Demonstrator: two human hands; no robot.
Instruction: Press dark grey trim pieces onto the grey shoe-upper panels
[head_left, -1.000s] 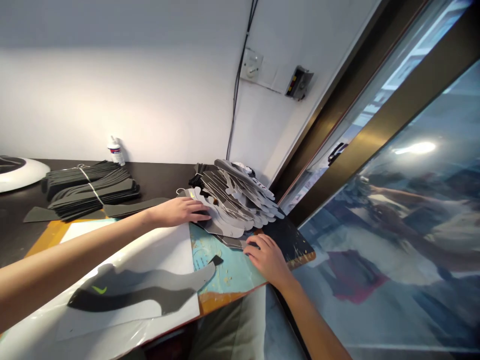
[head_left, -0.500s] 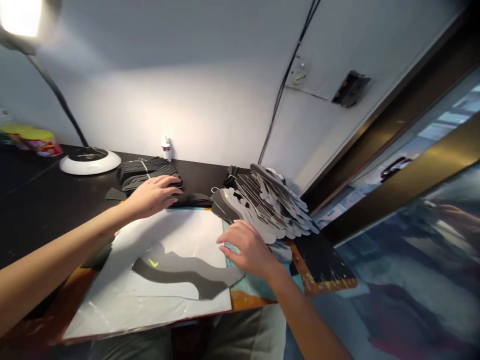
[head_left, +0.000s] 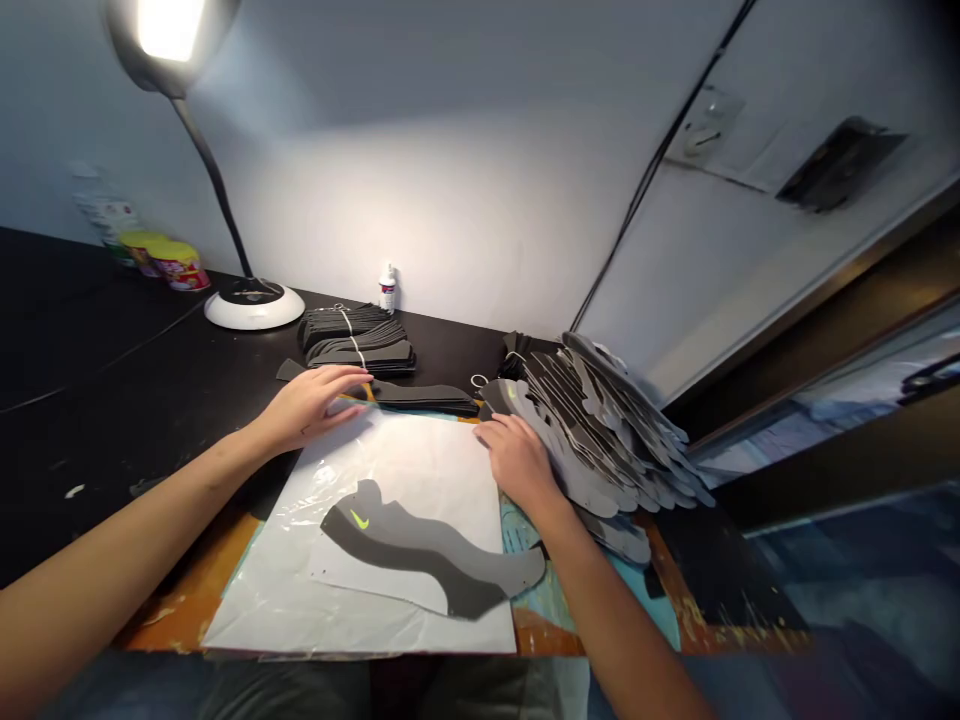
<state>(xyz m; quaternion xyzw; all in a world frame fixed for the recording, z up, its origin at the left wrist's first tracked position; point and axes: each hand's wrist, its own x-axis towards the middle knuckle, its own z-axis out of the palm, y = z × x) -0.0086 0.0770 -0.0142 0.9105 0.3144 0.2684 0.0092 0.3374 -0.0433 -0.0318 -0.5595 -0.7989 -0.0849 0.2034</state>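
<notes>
A grey shoe-upper piece (head_left: 420,535) with a yellow-green swoosh and a darker curved band lies on a white sheet (head_left: 277,600) in front of me. My left hand (head_left: 319,405) is over the sheet's far left corner, fingers stretched out and apart, beside a low stack of dark strips (head_left: 427,397). Nothing shows in it. At the near left edge of a fanned pile of grey upper pieces (head_left: 592,460) is my right hand (head_left: 517,455). Its fingers extend over the sheet's right edge and seem to touch the nearest piece; contact is hard to make out.
A tied bundle of dark pieces (head_left: 356,340) sits behind my left hand. Farther back stand a lit desk lamp (head_left: 255,305), a small white bottle (head_left: 387,290) and yellow-lidded tubs (head_left: 180,267). The wall (head_left: 480,200) closes off the back.
The camera view has swung left. My right hand has moved away from me, toward the pile of upper pieces. My left hand has shifted to the near side of the dark bundle.
</notes>
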